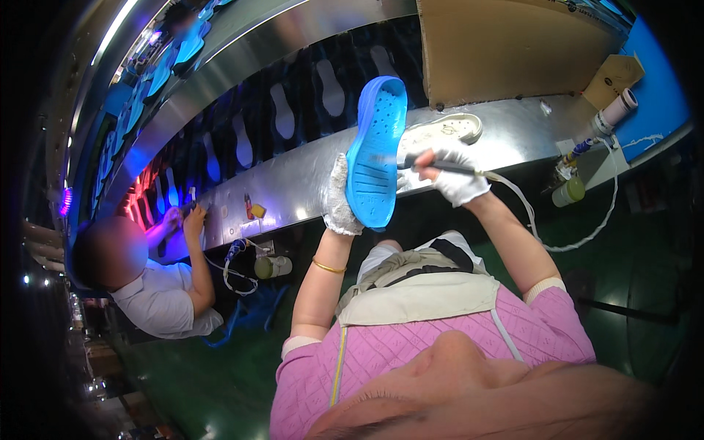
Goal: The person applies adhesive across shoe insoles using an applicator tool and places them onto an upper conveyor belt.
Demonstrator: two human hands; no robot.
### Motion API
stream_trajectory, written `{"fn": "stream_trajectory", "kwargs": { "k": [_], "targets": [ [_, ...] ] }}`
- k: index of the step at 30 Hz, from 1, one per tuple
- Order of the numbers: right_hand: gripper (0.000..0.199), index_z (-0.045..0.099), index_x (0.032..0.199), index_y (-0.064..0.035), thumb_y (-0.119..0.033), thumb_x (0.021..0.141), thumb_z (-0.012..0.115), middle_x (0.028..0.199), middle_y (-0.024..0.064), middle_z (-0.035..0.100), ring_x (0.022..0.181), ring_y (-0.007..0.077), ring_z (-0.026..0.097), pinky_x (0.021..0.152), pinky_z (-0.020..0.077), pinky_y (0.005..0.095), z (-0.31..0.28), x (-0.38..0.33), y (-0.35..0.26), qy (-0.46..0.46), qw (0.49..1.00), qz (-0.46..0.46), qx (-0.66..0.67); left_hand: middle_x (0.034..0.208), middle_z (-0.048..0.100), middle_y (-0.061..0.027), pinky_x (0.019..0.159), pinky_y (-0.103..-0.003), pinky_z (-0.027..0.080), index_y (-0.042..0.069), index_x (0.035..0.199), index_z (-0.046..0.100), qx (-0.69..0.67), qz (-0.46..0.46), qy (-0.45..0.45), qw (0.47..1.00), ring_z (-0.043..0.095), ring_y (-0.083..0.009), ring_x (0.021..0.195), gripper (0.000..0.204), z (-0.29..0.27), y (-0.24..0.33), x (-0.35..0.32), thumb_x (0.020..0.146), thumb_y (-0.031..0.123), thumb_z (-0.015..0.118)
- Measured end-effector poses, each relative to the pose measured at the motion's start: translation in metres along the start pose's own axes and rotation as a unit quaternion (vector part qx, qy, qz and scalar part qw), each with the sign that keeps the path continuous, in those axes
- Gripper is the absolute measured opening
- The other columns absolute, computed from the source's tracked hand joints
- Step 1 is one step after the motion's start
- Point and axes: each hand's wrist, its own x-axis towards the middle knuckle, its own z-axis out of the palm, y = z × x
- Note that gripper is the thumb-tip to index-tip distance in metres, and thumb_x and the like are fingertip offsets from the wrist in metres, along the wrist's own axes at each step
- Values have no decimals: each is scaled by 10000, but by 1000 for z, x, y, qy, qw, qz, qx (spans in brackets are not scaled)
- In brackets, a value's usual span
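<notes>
My left hand (341,194), in a white knit glove, grips a blue shoe sole (375,158) by its left edge near the heel. The sole stands toe up, with its hollow inner side facing me; small holes dot the toe part and ridges cross the lower half. Gloved in white with bare fingertips, my right hand (455,176) is closed around a dark-handled brush (444,167) fed by a pale hose. The blurred brush tip lies over the middle of the sole. Behind the sole, a cream shoe (444,130) rests on the metal bench.
Several grey soles (284,110) lie in a dark row beyond the metal bench ledge (293,187). A large cardboard sheet (506,51) stands at the back right. The pale hose (579,246) loops near a green-capped bottle (568,192). At left, another person (161,286) works at the bench.
</notes>
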Motion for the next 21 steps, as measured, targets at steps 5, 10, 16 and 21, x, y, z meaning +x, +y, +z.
{"fn": "stream_trajectory", "kwargs": {
  "k": [5,10,16,21],
  "targets": [
    [163,615,775,-59,49,667,669,883,88,621,808,203,600,737,472,307,-9,13,-19,10,947,-259,-190,1205,519,-194,932,-497,433,-4,1304,371,59,41,-39,997,557,-330,1036,603,3,0,-8,923,463,379],
    [178,614,771,-57,62,649,668,897,97,622,847,218,602,765,475,323,-29,16,-29,-63,951,-236,-187,1206,513,-206,921,-448,454,-12,1311,356,162,91,-41,982,560,-323,1036,649,6,1,-13,903,490,413],
    [159,607,763,-48,75,672,650,883,95,622,832,203,602,748,478,307,-37,38,-27,-20,945,-280,-170,1229,501,-193,938,-438,443,-9,1323,336,102,63,-51,992,546,-304,1070,674,5,5,-17,895,504,424],
    [172,615,787,-35,104,686,626,907,85,626,823,168,606,760,488,285,-34,30,-32,-43,966,-255,-25,1293,445,-208,1010,-485,360,21,1367,289,56,71,-58,994,485,-353,1148,751,14,8,-19,878,588,342]
  ]
}}
